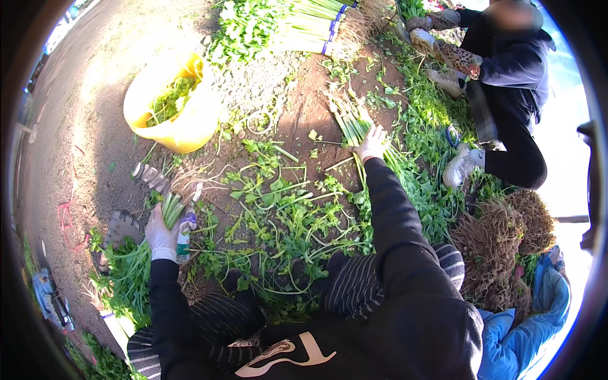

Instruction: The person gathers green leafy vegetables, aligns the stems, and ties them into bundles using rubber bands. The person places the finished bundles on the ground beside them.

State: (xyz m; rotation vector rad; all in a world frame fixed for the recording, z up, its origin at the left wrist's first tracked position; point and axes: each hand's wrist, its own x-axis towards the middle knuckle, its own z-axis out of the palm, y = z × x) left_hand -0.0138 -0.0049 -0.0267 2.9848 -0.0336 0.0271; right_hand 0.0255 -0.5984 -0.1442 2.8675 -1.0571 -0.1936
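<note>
My left hand [161,230], in a thin whitish glove, grips a bunch of green-stalked leafy plants [172,210], likely celery, with the roots pointing up and away and the leaves trailing beside my left leg. Gloved as well, my right hand [372,142] rests on a second pile of stalks [350,118] on the soil; whether its fingers close on any is unclear. Loose leafy stems [285,213] lie scattered between my hands. Close by my left hand stands a bottle [183,244] with a purple and white thing at its top.
A yellow tub [173,135] holds leaves. Tied bunches [313,28] lie at the top. Rolls of tape [260,122] [452,136] lie on the ground. A co-worker [513,71] sits at upper right. Root-covered clumps [494,247] stand at right beside blue fabric [513,337].
</note>
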